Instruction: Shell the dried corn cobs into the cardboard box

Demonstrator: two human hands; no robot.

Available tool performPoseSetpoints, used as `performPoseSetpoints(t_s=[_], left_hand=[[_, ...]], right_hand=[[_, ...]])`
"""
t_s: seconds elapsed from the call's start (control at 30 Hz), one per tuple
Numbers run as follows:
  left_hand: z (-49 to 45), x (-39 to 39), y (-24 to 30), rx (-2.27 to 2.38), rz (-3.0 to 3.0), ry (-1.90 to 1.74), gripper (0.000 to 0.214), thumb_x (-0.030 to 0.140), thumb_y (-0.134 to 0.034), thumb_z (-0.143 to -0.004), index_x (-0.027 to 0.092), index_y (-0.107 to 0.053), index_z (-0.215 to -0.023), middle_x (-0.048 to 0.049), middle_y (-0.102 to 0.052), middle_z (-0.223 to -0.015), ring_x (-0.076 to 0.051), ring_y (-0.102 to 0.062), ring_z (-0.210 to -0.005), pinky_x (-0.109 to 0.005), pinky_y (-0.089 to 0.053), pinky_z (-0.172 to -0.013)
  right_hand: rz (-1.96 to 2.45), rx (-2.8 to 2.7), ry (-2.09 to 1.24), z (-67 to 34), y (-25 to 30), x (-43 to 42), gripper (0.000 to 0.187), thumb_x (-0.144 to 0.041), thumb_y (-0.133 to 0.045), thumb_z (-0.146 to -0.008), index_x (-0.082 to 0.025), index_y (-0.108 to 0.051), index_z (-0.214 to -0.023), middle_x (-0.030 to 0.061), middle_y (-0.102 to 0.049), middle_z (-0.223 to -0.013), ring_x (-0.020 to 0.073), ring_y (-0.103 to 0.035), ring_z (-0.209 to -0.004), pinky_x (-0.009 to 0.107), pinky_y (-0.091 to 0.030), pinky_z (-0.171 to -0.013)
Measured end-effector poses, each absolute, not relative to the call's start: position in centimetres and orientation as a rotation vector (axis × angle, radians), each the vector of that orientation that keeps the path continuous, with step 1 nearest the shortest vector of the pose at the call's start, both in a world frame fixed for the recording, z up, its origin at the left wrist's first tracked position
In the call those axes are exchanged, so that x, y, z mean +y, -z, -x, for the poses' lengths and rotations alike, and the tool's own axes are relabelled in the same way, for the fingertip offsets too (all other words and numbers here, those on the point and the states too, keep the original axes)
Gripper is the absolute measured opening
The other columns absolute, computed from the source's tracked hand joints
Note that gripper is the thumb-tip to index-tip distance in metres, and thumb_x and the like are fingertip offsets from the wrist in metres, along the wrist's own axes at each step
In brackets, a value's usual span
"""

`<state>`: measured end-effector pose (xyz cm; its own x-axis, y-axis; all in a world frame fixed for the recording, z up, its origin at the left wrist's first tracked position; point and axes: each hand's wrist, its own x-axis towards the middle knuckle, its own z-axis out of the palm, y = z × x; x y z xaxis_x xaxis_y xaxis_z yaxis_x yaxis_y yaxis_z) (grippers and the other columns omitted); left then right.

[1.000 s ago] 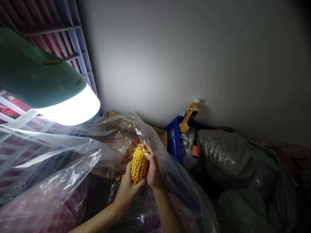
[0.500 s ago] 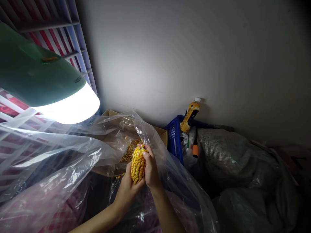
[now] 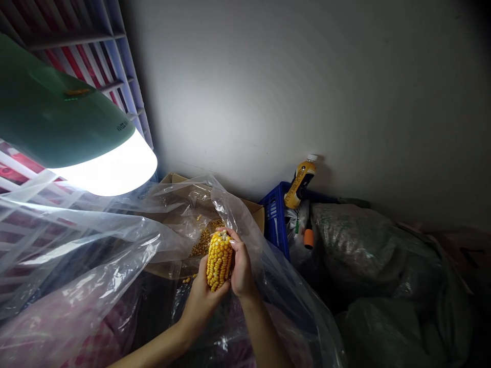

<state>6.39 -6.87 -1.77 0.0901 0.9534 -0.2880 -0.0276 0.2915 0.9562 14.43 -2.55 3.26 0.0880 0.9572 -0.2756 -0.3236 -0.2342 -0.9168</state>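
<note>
A yellow corn cob, thick with kernels, stands nearly upright between my two hands. My left hand is wrapped round its lower part from the left and below. Against the upper right side rests my right hand, its thumb near the cob's pale tip and its fingers curled behind, partly hidden. Beyond the cob, loose corn kernels lie inside a clear plastic bag that lines a cardboard box.
At the left a lit green lamp hangs before a plastic lattice crate. Right of the box are a blue basket, a yellow drink bottle, an orange-handled tool and full sacks. A pale wall stands behind.
My right thumb has shifted slightly right and off the top face of the cob, towards its edge. My left hand and the cob have stayed nearly in place.
</note>
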Motion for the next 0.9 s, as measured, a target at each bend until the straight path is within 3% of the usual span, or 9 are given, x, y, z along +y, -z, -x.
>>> performPoseSetpoints(t_s=[0.37,0.7,0.9], left_hand=[[-6.27,-7.01,1.85,1.266,-0.981,-0.941,0.053,0.028,-0.061,-0.068,0.017,-0.038,-0.114,-0.0077,-0.059,-0.103,-0.021,-0.058,-0.091,-0.033,-0.045,-0.081],[-6.31,-7.18,2.02,1.27,-1.016,-0.964,0.05,0.028,-0.062,-0.067,0.019,-0.04,-0.111,-0.0088,-0.057,-0.11,-0.022,-0.056,-0.1,-0.033,-0.043,-0.087],[-6.5,-6.79,1.44,1.245,-0.953,-0.993,0.046,0.028,-0.061,-0.068,0.018,-0.041,-0.109,-0.0072,-0.059,-0.101,-0.02,-0.058,-0.091,-0.033,-0.045,-0.082]], right_hand=[[1.27,-0.866,-1.396,-14.3,-4.23,-2.62,0.029,-0.027,-0.037,-0.077,-0.02,-0.055,-0.099,0.0012,-0.058,-0.099,0.0159,-0.052,-0.087,0.024,-0.039,-0.072],[1.384,-1.046,-1.196,-14.15,-3.86,-2.55,0.029,-0.032,-0.03,-0.086,-0.02,-0.056,-0.092,0.0039,-0.059,-0.095,0.0169,-0.053,-0.086,0.028,-0.04,-0.079],[1.164,-0.792,-1.487,-14.65,-3.87,-2.5,0.037,-0.031,-0.03,-0.08,-0.02,-0.056,-0.104,0.0031,-0.06,-0.099,0.0185,-0.054,-0.09,0.029,-0.041,-0.078]])
